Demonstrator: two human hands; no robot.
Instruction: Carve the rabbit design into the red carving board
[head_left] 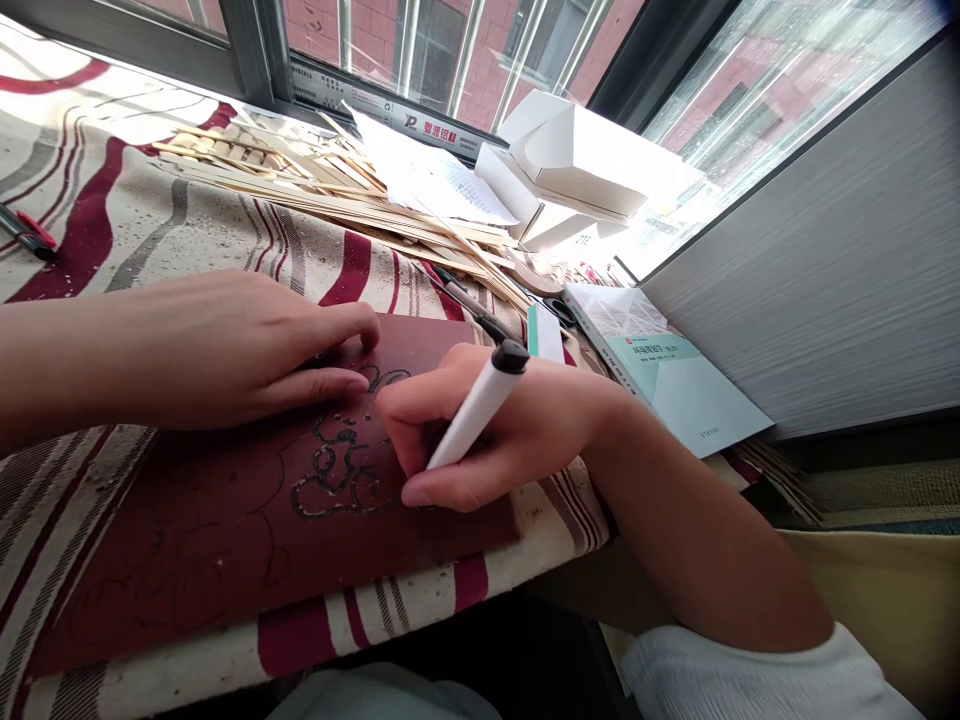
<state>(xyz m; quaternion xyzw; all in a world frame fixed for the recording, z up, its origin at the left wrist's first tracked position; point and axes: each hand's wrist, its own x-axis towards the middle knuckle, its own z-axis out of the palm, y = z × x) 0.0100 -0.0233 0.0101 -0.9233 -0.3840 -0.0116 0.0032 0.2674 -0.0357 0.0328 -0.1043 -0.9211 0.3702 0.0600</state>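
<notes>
- Head view: the right hand (495, 430) has its fingers curled tight round a white pen (480, 405). The pen's black end points to 1 o'clock, and its tip is hidden behind the fingers, over the sheet (225, 540).
- The left hand (225, 350), at 9 o'clock from the pen, lies flat with fingers stretched. It grips nothing and rests on the sheet.
- The sheet is dark red, matte, and lies flat on a striped cloth (97, 230). A curly black drawing (337, 470) sits between the two hands' fingertips.
- At 1 o'clock a white card box (577, 150) stands open; I cannot tell what is in it.
- Thin pale wood strips (300, 185) are heaped at 12 o'clock, and a glossy book (675, 385) lies at 3 o'clock.
</notes>
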